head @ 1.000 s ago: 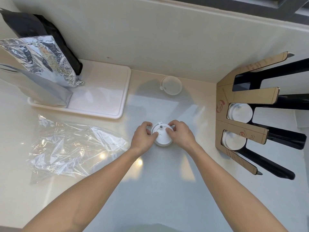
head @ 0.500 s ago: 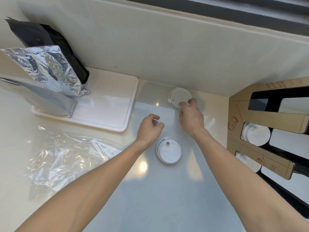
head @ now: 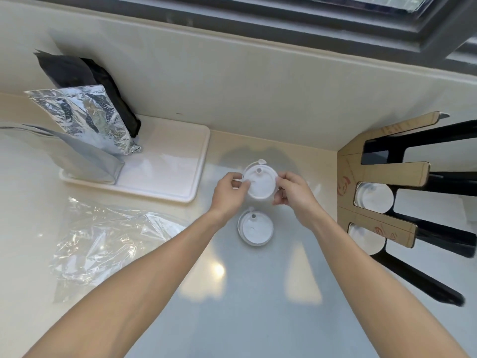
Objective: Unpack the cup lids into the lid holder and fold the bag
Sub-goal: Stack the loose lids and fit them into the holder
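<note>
Head view: the pale worktop [head: 258, 306] is carrying a white tray [head: 167, 171] left of the held lid [head: 260, 183], a crumpled clear bag [head: 108, 239] lying nearer left, and the lid holder [head: 382, 171] standing right. Both hands, left hand [head: 229, 192] and right hand [head: 294, 189], are pinching that lid's rim; a second lid [head: 255, 228] is lying just below.

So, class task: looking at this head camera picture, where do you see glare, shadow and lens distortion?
Head view: bright glare spots on the counter below the loose lid; soft shadow on the wall behind the held lid; the clear bag glints; wide-angle bending curves the window frame.
</note>
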